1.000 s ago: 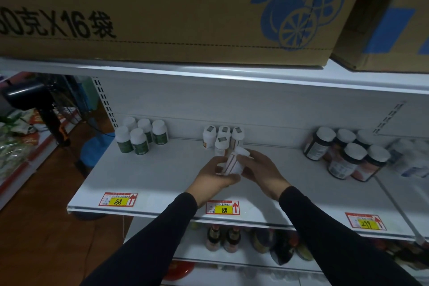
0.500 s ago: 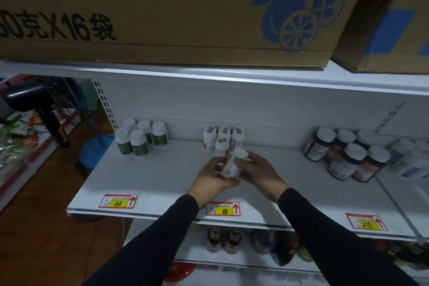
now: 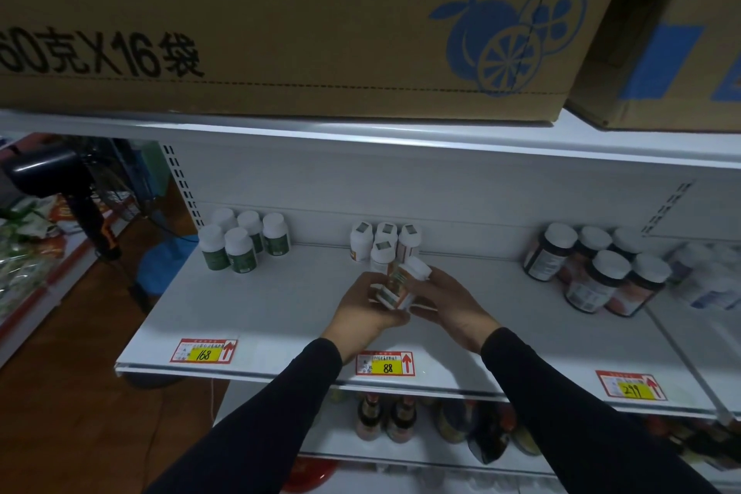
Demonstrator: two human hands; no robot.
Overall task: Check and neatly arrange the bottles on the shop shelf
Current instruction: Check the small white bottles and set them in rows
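A small white bottle with an orange and green label (image 3: 401, 285) is tilted, cap up to the right, above the middle of the white shelf (image 3: 280, 305). My left hand (image 3: 367, 313) grips its lower end and my right hand (image 3: 449, 305) grips it from the right. Just behind it stands a cluster of several matching white bottles (image 3: 385, 243) against the back wall. A group of green-labelled white bottles (image 3: 244, 241) stands at the back left. Several dark bottles with white caps (image 3: 597, 273) stand at the right.
Large cardboard boxes (image 3: 280, 20) fill the shelf above, close overhead. Price tags marked 168 (image 3: 203, 351), 88 (image 3: 385, 364) and 299 (image 3: 631, 385) line the front edge. Dark glass bottles (image 3: 387, 419) stand on the shelf below. An aisle with a black fan (image 3: 52, 180) lies left.
The bottle has been turned in both hands, so that its printed label faces me, and its cap has tipped further right. The hands stay in the same place.
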